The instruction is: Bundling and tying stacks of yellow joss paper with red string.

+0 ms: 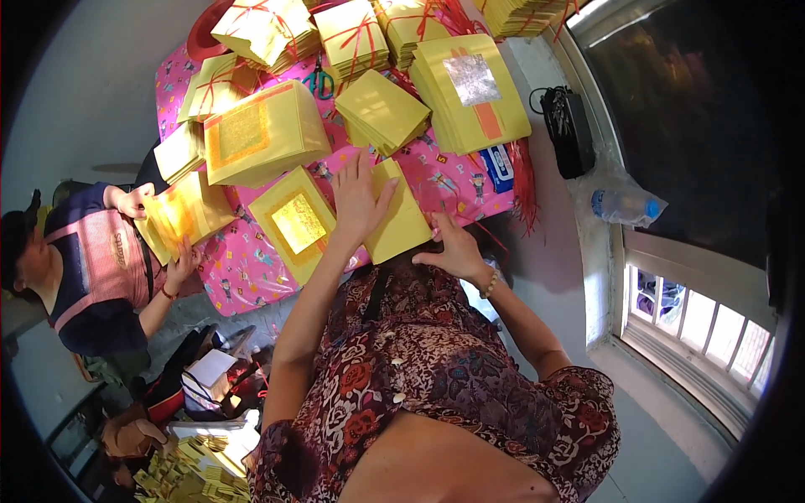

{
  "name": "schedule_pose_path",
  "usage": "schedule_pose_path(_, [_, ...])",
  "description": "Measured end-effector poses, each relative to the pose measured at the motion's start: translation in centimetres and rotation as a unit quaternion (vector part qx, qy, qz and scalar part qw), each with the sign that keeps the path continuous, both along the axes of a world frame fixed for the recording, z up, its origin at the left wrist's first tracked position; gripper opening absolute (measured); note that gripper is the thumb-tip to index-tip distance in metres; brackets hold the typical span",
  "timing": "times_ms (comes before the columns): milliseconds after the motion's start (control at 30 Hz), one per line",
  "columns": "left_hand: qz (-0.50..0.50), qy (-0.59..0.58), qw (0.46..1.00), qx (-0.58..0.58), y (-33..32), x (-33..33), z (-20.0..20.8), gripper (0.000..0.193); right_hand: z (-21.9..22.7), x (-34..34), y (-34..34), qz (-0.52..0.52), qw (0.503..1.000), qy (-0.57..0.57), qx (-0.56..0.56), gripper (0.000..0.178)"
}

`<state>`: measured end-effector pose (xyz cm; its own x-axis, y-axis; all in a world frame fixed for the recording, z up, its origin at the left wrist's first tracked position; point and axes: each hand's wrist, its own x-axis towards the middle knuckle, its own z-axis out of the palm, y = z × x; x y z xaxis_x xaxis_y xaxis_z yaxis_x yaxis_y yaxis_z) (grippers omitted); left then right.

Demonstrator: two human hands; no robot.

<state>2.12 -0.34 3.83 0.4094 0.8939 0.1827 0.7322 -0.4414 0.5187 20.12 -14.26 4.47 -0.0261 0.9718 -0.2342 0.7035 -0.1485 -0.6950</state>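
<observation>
Spreading the left hand [356,201] along a yellow paper stack [398,218] at the near edge of the desk [243,272], with the right hand [461,250] half-open beside it, gripping nothing with either. Meeting thick foil-patched stacks [470,101], then red-tied bundles [354,40] toward the far edge.

Paper stacks [392,220] on table [241,270]; bottle [622,206] at right.

Matt sheets [397,225], apparently paper.
</observation>
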Motion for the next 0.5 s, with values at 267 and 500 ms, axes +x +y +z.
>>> schedule_pose_path(267, [-0.005, 0.093, 0.994, -0.06, 0.2, 3.1, -0.4, 0.081, -1.7, -1.1, -0.4, -0.009, 1.0, -0.015, 0.0, 0.058])
schedule_pose_path(500, [-0.019, 0.016, 0.998, -0.052, -0.3, 3.0, -1.5, 0.07, -1.8, -1.2, -0.4, -0.005, 1.0, -0.025, 0.001, 0.058])
